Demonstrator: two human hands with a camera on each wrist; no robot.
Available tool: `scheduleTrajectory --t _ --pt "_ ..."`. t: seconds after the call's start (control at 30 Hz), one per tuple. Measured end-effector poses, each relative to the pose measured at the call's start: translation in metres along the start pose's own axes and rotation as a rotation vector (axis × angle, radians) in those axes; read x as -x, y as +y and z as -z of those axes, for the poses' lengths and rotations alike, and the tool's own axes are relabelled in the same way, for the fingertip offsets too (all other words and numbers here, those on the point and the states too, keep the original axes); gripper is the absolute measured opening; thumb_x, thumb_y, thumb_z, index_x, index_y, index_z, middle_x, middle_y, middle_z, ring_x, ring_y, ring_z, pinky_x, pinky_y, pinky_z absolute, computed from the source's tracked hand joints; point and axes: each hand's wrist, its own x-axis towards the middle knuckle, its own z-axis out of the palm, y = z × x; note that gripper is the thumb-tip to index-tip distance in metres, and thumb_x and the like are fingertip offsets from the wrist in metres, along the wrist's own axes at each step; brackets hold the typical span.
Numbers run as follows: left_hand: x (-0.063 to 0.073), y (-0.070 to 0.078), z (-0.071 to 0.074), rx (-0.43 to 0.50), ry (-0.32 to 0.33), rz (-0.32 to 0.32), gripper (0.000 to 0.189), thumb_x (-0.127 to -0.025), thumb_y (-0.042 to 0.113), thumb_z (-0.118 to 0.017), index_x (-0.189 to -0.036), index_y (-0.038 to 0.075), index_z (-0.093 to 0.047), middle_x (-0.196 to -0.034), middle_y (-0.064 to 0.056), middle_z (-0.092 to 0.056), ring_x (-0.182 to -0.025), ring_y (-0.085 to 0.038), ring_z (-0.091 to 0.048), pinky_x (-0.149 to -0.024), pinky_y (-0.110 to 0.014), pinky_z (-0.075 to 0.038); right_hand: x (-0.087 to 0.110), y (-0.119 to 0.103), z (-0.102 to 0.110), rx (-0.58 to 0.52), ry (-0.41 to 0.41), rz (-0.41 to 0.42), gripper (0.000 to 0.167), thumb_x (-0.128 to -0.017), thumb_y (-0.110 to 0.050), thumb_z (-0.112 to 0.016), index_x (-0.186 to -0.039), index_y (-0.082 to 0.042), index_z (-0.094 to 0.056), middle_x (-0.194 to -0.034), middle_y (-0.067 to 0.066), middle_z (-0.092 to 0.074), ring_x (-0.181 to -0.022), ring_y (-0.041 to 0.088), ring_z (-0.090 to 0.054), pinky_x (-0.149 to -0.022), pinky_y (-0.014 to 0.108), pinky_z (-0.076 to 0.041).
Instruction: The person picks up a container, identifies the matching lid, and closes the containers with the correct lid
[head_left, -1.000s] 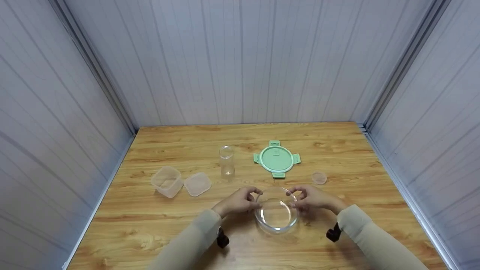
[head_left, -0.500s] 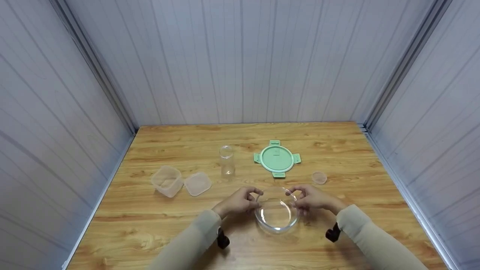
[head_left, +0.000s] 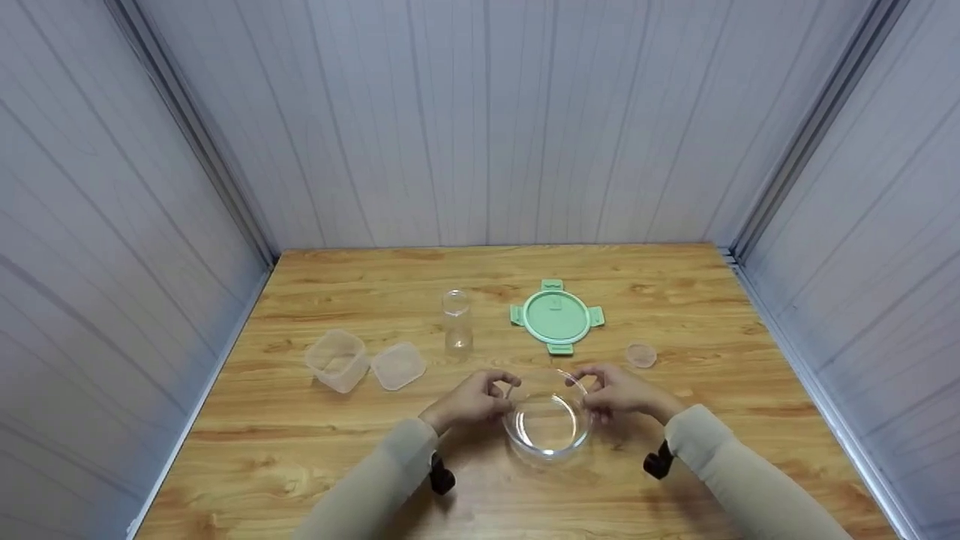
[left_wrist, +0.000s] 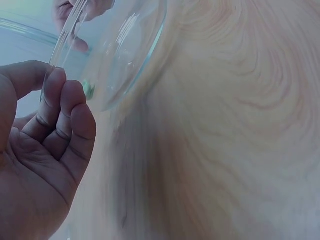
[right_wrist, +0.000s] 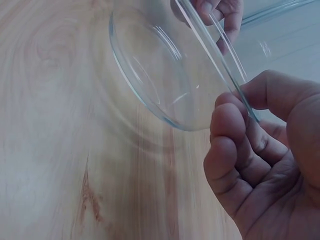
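On either side of the bowl [head_left: 547,420], a person's two hands pinch its clear rim, the left hand [head_left: 476,396] at its left and the right hand [head_left: 621,391] at its right. Both wrist views show the fingers of each hand curled, with the edge of the rim caught between the digits. The bowl is round and see-through, with bright glints inside; whether its base touches the table [head_left: 337,277] under it is hard to tell. Straight beyond the bowl lies a green lid [head_left: 556,316], flat, with four tabs spread outward. Beyond the bowl and to its left stands an upright clear jar [head_left: 458,322]. Farther left of the bowl lies a flat, square cover [head_left: 398,366], and past that, just beside it, sits an open, cloudy box [head_left: 337,361]. Beyond the bowl and to its right, near the right hand, lies a small clear disc [head_left: 641,355]. On the near side of the bowl, two pale sleeves [head_left: 750,476] come in, one to its left and one to its right, a black device [head_left: 658,460] at each wrist.
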Motion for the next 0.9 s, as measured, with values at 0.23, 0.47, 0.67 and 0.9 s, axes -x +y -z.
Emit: scheduleTrajectory --t 0.23,0.47,0.67,0.9 --pt "0.005 -0.002 0.009 0.019 0.01 0.014 0.046 -0.097 0.0 -0.07 -0.142 -0.005 -0.061 -0.065 0.006 -0.056 -0.055 -0.007 -0.052 -0.054 -0.021 -0.046 -0.009 -0.004 -0.006 -0.007 0.01 0.0 0.048 -0.092 0.003 -0.06 -0.14 0.01 -0.058 -0.061 -0.006 -0.066 -0.051 0.005 -0.063 -0.05 0.021 -0.05" --pt "0.014 -0.002 0.017 0.021 0.026 0.031 0.045 -0.098 0.002 -0.069 -0.142 -0.004 -0.06 -0.068 0.005 -0.057 -0.055 -0.008 -0.051 -0.052 -0.021 -0.043 -0.017 -0.008 -0.012 -0.037 0.007 -0.003 0.048 -0.092 0.003 -0.063 -0.139 0.011 -0.058 -0.062 -0.005 -0.066 -0.052 0.005 -0.062 -0.051 0.02 -0.05" --pt "0.019 -0.004 0.022 0.024 0.034 0.019 0.045 -0.097 -0.001 -0.065 -0.141 -0.005 -0.06 -0.067 0.005 -0.056 -0.054 -0.008 -0.05 -0.052 -0.021 -0.044 -0.025 -0.011 -0.017 -0.044 0.013 0.031 0.048 -0.09 0.004 -0.061 -0.138 0.011 -0.06 -0.059 -0.006 -0.064 -0.051 0.004 -0.06 -0.05 0.019 -0.049" --pt "0.022 -0.007 0.028 0.008 0.044 0.01 0.047 -0.092 -0.003 -0.063 -0.138 -0.004 -0.062 -0.064 0.007 -0.053 -0.053 -0.004 -0.048 -0.051 -0.018 -0.042 -0.033 -0.013 -0.022 -0.062 0.022 0.035 0.046 -0.09 0.004 -0.062 -0.136 0.01 -0.062 -0.061 -0.006 -0.064 -0.051 0.004 -0.061 -0.051 0.019 -0.051"
